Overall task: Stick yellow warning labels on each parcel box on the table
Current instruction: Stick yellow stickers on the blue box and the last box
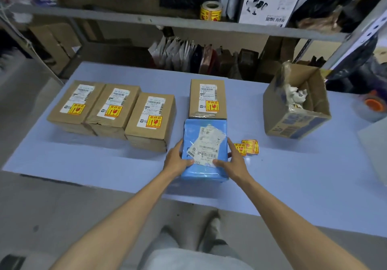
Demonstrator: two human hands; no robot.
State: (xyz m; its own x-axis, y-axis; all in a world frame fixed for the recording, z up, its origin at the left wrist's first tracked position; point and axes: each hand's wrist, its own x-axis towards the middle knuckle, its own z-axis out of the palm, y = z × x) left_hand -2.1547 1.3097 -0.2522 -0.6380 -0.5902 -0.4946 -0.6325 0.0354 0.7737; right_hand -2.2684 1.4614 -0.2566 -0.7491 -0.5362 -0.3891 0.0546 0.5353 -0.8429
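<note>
now we are holding the blue parcel (194,131) at the desk's (83,160) middle, our left grip (177,160) and right grip (234,162) curling round its sides. loose yellow labels (249,147) are lying just beside it.

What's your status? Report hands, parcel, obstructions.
Left hand and right hand grip blue parcel, no yellow label yet. Four brown boxes labelled. Loose labels right of it.

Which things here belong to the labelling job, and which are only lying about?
Job: blue parcel, gripped by left hand and right hand; four labelled brown boxes; loose yellow labels; label roll on the shelf.
Lying about: open carton with crumpled paper; orange-cored roll; bags under the shelf.
</note>
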